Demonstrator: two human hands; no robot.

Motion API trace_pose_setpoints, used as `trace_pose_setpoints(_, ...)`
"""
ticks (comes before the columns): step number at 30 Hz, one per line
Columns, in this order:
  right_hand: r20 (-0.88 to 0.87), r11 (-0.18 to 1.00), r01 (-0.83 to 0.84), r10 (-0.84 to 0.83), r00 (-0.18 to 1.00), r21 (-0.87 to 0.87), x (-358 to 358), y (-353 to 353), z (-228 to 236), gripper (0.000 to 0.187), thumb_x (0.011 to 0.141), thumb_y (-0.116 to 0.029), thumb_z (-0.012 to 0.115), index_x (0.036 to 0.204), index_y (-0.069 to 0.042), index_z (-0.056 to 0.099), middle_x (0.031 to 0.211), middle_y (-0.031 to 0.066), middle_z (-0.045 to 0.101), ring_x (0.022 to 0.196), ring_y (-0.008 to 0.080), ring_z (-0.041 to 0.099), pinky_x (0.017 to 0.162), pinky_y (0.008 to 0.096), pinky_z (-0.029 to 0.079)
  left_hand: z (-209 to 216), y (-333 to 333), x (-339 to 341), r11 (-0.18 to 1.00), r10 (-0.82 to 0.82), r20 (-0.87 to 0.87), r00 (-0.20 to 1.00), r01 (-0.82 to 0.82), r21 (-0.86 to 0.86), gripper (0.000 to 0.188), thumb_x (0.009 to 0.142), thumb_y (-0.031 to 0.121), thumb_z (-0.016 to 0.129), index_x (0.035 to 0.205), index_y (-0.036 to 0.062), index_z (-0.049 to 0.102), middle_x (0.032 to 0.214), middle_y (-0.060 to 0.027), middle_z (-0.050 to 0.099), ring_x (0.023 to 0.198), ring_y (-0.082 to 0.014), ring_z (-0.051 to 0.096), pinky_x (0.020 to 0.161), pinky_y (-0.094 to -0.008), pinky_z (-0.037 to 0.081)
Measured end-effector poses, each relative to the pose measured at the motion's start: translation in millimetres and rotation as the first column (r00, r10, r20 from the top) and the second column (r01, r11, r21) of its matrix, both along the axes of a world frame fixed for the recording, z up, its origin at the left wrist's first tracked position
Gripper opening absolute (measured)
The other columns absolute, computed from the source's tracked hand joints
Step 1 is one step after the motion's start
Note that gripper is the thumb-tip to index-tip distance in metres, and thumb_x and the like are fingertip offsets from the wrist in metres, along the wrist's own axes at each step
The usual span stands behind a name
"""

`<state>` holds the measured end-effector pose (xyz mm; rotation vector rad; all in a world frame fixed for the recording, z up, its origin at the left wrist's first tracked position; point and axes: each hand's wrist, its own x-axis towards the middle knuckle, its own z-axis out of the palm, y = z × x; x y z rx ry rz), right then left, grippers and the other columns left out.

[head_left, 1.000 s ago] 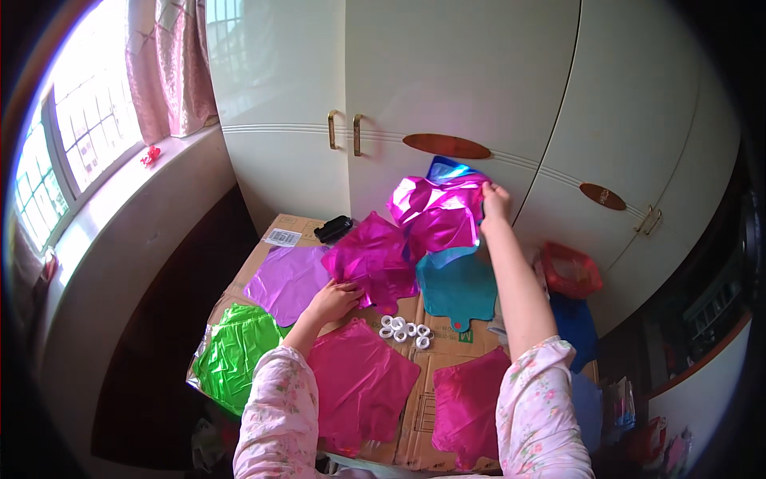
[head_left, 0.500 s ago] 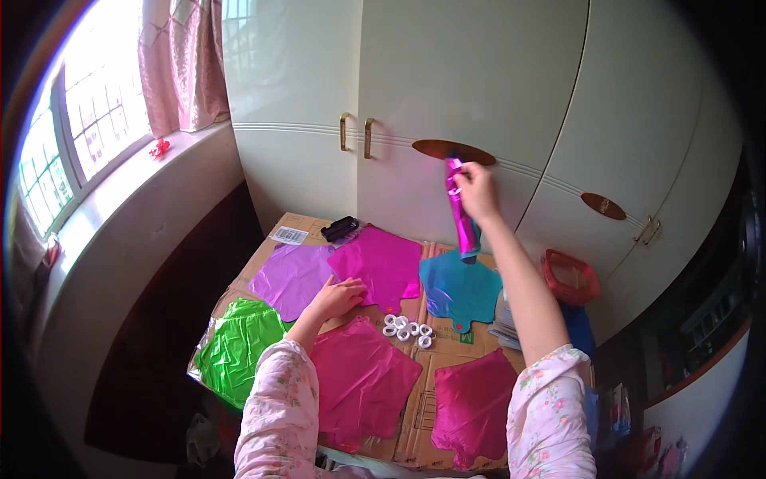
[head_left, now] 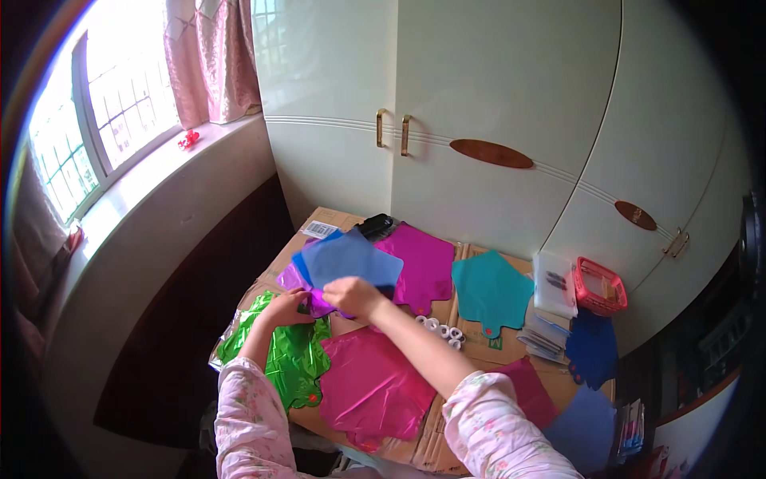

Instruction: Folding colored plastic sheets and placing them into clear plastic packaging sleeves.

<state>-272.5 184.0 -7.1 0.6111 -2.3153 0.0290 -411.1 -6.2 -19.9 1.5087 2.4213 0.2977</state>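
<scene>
My right hand (head_left: 353, 297) is closed on the near edge of a blue foil star balloon (head_left: 355, 259), apparently stacked with others. It hangs over a purple foil balloon (head_left: 291, 279), mostly covering it. Fingers apart, my left hand (head_left: 281, 310) rests where the purple foil meets a crinkled green star balloon (head_left: 279, 351). Flat on the cardboard lie a magenta star balloon (head_left: 423, 267), a teal one (head_left: 493, 287) and a large deep pink one (head_left: 375, 391). Another pink balloon (head_left: 527, 387) is partly hidden by my right sleeve.
Several white ribbon rolls (head_left: 443, 329) sit mid-table. A black object (head_left: 375, 225) lies at the back. To the right are clear packets (head_left: 554, 283), a red basket (head_left: 600, 286), a dark blue balloon (head_left: 592, 351) and a lighter blue one (head_left: 584, 427). White cabinets (head_left: 495, 88) stand behind.
My right hand has come from high on the right down to the left with the foil, which now spreads open over the purple balloon. My left hand has shifted left from the magenta balloon.
</scene>
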Motion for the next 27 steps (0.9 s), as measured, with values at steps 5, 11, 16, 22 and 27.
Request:
trace_pose_setpoints(5,0.248,0.993,0.110,-0.094,0.964,-0.052,-6,-23,-49,0.009,0.079,-0.015,0.056,0.074,-0.010,0.062,0.082,0.0030,0.061,0.076,0.0206,0.065,0.065,0.0324,0.053,7,-9,10,0.995,0.094,0.033,0.995,-0.095,0.031,0.087,0.064,0.050,0.074,0.129,-0.0010,0.046,0.131,-0.0196,0.049,0.123,-0.0303,0.047,0.104,-0.0404,0.035)
trace_pose_setpoints(11,0.340,0.981,0.164,-0.189,0.921,0.102,-12,-34,-49,0.012,0.080,-0.018,0.059,0.074,-0.008,0.061,0.081,0.0040,0.060,0.076,0.0227,0.065,0.064,0.0332,0.054,13,-15,17,0.988,0.150,0.076,0.986,-0.152,0.019,0.094,0.063,0.052,0.075,0.133,0.0014,0.039,0.133,-0.0196,0.048,0.124,-0.0294,0.046,0.106,-0.0437,0.030)
trace_pose_setpoints(16,0.380,0.939,0.281,-0.190,0.905,-0.198,-16,-31,-60,0.013,0.080,-0.019,0.062,0.079,-0.007,0.066,0.083,0.0069,0.064,0.077,0.0259,0.065,0.068,0.0362,0.053,-8,-19,17,0.944,0.113,-0.053,0.992,-0.090,0.317,0.084,0.062,0.044,0.079,0.127,0.0041,0.044,0.131,-0.0171,0.048,0.120,-0.0305,0.047,0.101,-0.0445,0.034)
trace_pose_setpoints(22,0.491,0.636,0.449,-0.123,0.862,-0.628,-16,-27,-49,0.020,0.076,-0.023,0.069,0.086,-0.005,0.071,0.089,0.0111,0.068,0.082,0.0305,0.064,0.073,0.0378,0.051,-2,-23,31,0.922,0.062,-0.229,0.972,0.033,0.387,0.047,0.072,0.025,0.073,0.113,0.0106,0.055,0.115,-0.0094,0.056,0.104,-0.0291,0.052,0.089,-0.0403,0.040)
trace_pose_setpoints(27,0.526,0.480,0.477,-0.037,0.850,-0.736,-13,-24,-47,0.021,0.075,-0.024,0.072,0.085,-0.005,0.071,0.079,0.0124,0.068,0.071,0.0233,0.066,0.066,0.0337,0.050,-9,-19,36,0.939,0.021,-0.296,0.955,0.083,0.335,0.032,0.084,0.028,0.059,0.114,0.0148,0.059,0.111,-0.0039,0.061,0.109,-0.0273,0.050,0.088,-0.0404,0.039)
